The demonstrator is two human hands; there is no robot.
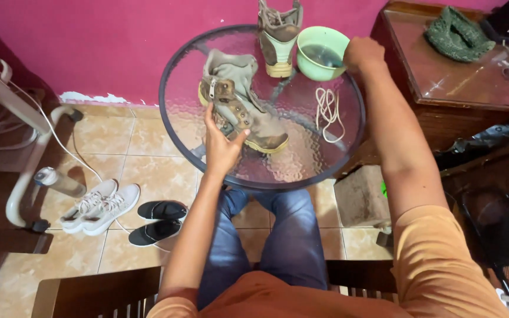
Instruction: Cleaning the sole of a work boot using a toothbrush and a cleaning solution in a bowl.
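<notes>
A worn grey-brown boot (248, 112) lies on its side on the round glass table (178, 135). My left hand (222, 144) grips it at the laced side, thumb toward the toe. A second boot (278, 35) stands upright at the table's far edge. Beside it sits a light green bowl (319, 68) with water in it. My right hand (363, 54) is closed at the bowl's right rim; I cannot see what it holds. A loose cream shoelace (328, 112) lies coiled on the glass between bowl and boot.
A dark wooden side table (460, 88) with a green knitted item (458, 34) stands to the right. On the tiled floor at left are white sneakers (98, 206), black shoes (157, 221), a bottle (60, 182) and a white frame. A pink wall is behind.
</notes>
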